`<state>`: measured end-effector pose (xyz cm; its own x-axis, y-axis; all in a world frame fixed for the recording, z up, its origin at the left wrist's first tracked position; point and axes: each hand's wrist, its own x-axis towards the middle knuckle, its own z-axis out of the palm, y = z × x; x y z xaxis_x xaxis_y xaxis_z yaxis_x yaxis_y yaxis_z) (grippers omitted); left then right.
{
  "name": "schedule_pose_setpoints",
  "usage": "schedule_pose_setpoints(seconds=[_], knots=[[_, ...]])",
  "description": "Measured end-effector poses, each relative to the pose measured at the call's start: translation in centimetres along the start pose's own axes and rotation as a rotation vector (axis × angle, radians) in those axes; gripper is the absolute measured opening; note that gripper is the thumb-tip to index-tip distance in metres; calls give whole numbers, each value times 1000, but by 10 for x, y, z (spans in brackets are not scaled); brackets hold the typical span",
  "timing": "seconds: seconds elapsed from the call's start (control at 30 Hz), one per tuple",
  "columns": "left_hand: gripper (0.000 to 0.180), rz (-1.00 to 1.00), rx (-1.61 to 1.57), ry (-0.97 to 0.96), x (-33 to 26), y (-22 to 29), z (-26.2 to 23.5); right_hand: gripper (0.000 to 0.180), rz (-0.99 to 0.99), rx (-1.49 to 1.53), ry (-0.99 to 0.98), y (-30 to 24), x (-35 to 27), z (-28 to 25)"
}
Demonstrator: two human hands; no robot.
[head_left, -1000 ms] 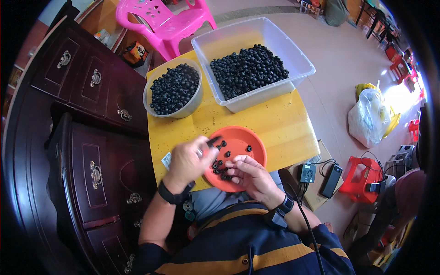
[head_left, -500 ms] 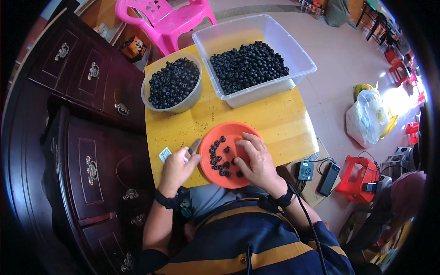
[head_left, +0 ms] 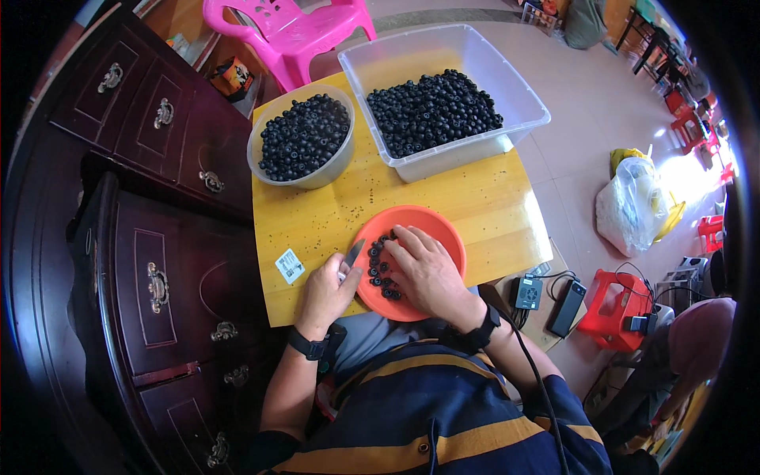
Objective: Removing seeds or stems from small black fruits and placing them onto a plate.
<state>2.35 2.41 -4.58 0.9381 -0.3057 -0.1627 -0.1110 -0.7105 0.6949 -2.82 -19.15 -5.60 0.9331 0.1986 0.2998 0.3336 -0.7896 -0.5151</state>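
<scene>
An orange round plate (head_left: 450,231) rests at the near edge of the yellow table (head_left: 483,210). Dark, round blueberries (head_left: 385,267) are gathered on its left half. My left hand (head_left: 326,291) is at the plate's left rim, closed on a small knife (head_left: 355,252) whose blade points up over the rim. My right hand (head_left: 431,275) lies over the plate with fingers stretched toward the berries; its palm covers part of the plate, and whether a berry is under the fingertips cannot be seen.
Behind the plate stand a round tub (head_left: 336,168) and a larger clear rectangular bin (head_left: 455,165), both holding many blueberries. A white label (head_left: 290,266) and crumbs lie on the table. Dark drawers (head_left: 170,277) flank the left. Right are a red stool (head_left: 606,313), cables and another person (head_left: 697,340).
My right hand has moved left across the plate, and the berries are bunched closer on its left side. The plate has shifted slightly right. My left hand still holds the knife, now nearer the rim.
</scene>
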Motion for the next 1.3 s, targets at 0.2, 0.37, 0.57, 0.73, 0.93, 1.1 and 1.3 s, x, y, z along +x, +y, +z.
schedule_pose_setpoints(seconds=[0.2, 0.37, 0.57, 0.73, 0.93, 1.1, 1.3], knots=[[29, -22, -37, 18, 4, -3, 3, 50, -26, -15, -86, 2, 9, 9], [28, -55, -29, 59, 5, -5, 4, 44, -47, 0, -190, -3, -11, -5], [27, -54, -70, 83, 8, -4, 5, 41, -117, 72, -170, -5, -38, -16], [27, -64, -87, 89, 8, -10, 8, 28, -172, 75, -141, 0, -43, -20], [27, -55, -93, 102, 7, -9, 8, 20, -148, 57, -149, 3, -50, -15], [28, -66, -68, 86, 6, -4, 6, 22, -173, 53, -139, 2, -45, -12], [27, -49, -63, 94, 6, -3, 6, 28, -163, 15, -186, -3, -41, -10]])
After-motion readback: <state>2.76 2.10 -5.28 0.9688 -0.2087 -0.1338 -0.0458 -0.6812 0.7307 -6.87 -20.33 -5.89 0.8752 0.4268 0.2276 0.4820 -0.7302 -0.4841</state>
